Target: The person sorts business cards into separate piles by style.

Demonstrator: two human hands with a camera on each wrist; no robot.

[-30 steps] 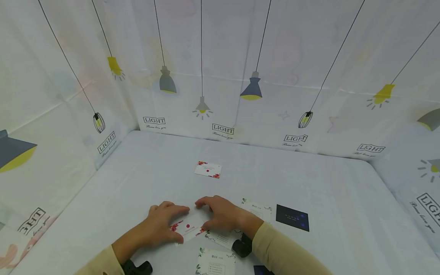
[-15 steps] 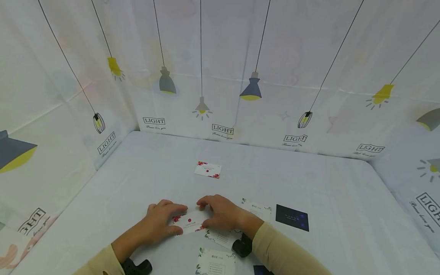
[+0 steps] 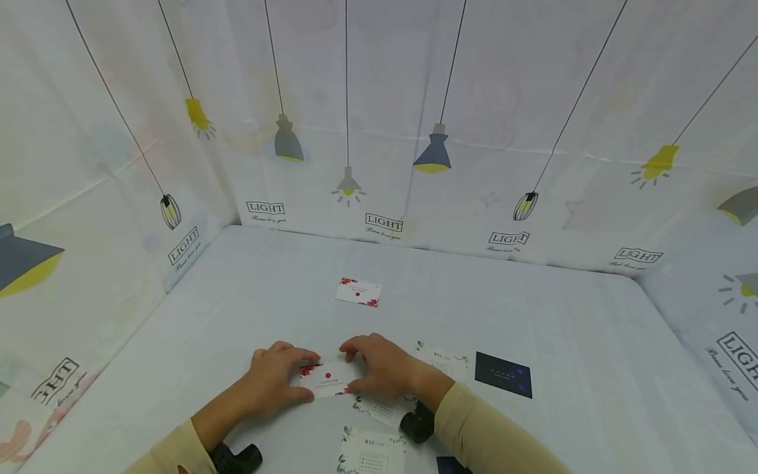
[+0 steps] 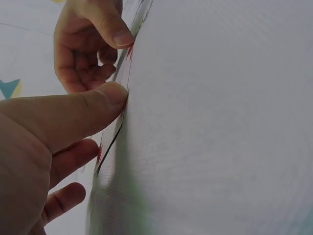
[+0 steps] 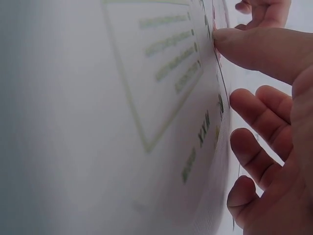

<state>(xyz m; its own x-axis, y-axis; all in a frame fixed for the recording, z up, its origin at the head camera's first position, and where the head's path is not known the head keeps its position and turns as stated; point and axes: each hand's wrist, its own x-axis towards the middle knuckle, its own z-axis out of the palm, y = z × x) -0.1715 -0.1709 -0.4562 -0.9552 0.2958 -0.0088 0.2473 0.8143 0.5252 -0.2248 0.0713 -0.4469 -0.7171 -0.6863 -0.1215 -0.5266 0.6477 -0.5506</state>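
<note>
Now, going from the left, the left hand (image 3: 274,382) has its thumb and fingers curled onto the left end of the red-flowered card (image 3: 325,380), pinching its edge, as the left wrist view shows. The card lay slanted a second ago; it has since turned nearly square to the table's near edge and sits slightly higher between the hands, so I judge the straightening to be almost done. The right hand (image 3: 381,368) pinches the card's right end, thumb on the edge, other fingers curled. Under that wrist lies a leaf-printed card (image 3: 381,409), then another (image 3: 445,360), and a dark card (image 3: 504,374) further right. A second red-flowered card (image 3: 358,292) lies well apart behind
</note>
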